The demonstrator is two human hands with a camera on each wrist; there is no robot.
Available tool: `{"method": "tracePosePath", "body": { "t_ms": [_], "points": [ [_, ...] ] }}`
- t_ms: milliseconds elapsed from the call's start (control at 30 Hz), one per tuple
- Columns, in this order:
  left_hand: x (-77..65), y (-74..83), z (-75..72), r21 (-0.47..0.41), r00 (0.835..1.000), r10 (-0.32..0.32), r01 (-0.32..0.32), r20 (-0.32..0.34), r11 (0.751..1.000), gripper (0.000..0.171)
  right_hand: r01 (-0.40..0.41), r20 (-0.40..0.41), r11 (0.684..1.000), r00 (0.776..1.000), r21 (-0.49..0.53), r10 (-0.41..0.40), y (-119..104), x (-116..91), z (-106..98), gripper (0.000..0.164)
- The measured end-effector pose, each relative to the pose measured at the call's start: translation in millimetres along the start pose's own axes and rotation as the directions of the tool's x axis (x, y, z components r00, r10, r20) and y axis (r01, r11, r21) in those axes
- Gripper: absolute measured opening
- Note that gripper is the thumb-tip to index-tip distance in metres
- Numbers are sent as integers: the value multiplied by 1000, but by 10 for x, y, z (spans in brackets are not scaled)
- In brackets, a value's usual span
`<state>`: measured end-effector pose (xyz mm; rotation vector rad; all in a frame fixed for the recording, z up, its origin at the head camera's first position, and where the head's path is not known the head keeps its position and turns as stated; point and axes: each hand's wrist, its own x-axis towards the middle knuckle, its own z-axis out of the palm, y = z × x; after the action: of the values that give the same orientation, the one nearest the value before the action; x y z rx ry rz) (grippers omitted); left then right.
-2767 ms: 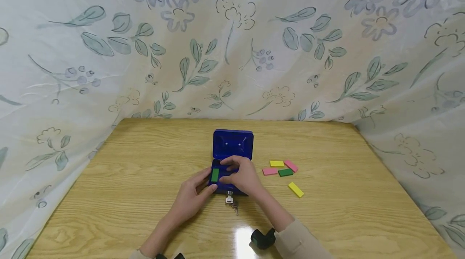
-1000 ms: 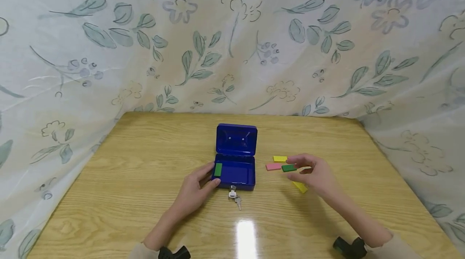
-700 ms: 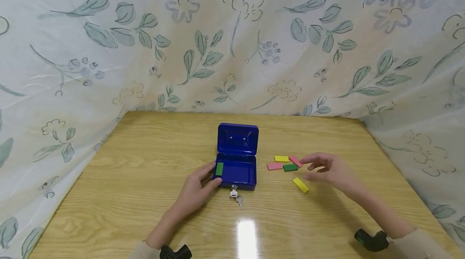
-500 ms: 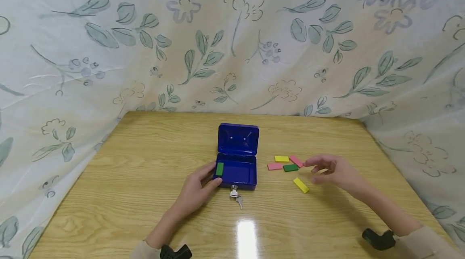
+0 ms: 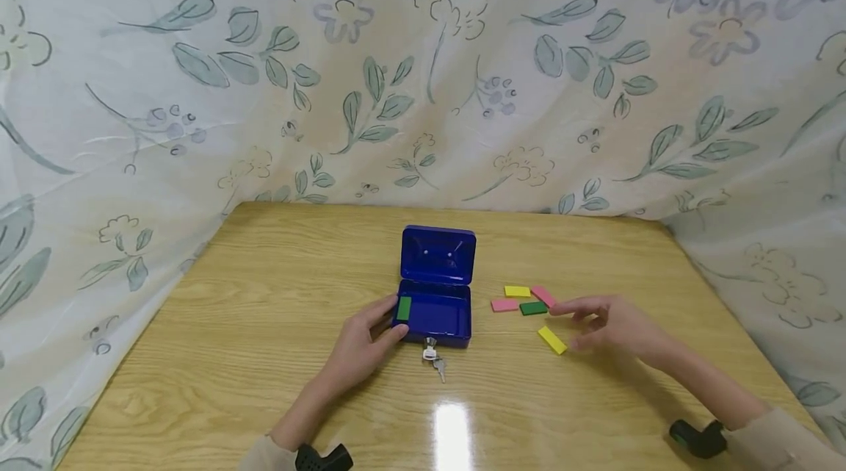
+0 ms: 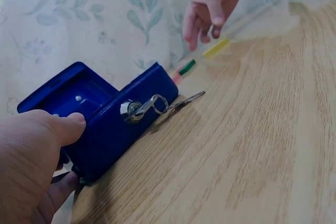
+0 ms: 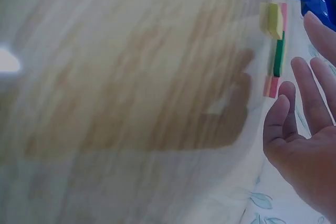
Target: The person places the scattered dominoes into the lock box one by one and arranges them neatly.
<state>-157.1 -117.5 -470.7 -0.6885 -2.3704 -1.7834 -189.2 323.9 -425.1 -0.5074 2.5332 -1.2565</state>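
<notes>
A blue cash box (image 5: 436, 339) stands with its lid raised on the wooden table. My left hand (image 5: 366, 339) grips its left front corner, thumb on the rim and fingers against the side; the left wrist view shows this thumb (image 6: 71, 128) close up. One green block (image 5: 405, 308) lies inside the box at its left. My right hand (image 5: 611, 325) hovers with relaxed, slightly bent fingers beside several flat blocks, holding nothing. Nearest its fingertips are a pink block (image 5: 543, 296), another green block (image 5: 533, 308) and a yellow block (image 5: 551, 340).
Keys (image 5: 439, 367) hang from the lock at the box's front. Another yellow block (image 5: 517, 292) and another pink block (image 5: 505, 305) lie between the box and my right hand. A flowered cloth (image 5: 436, 89) hangs behind the table (image 5: 264, 295).
My right hand has left the inside of the box, passed over the loose blocks and drawn back to their right. My left hand has kept its hold on the box.
</notes>
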Motion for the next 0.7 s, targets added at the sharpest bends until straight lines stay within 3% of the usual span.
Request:
{"method": "tracePosePath", "body": {
  "t_ms": [200, 467, 700],
  "points": [
    [4, 4, 6, -9, 1000, -6, 6, 9, 1000, 54, 23, 70, 1000, 997, -12, -22, 30, 36, 69, 54],
    [14, 43, 1, -28, 1000, -20, 20, -6, 999, 53, 42, 68, 999, 997, -22, -40, 39, 61, 106, 54],
    [6, 355, -8, -24, 999, -33, 33, -9, 999, 50, 59, 73, 996, 996, -71, -54, 18, 74, 120, 49]
  ]
}}
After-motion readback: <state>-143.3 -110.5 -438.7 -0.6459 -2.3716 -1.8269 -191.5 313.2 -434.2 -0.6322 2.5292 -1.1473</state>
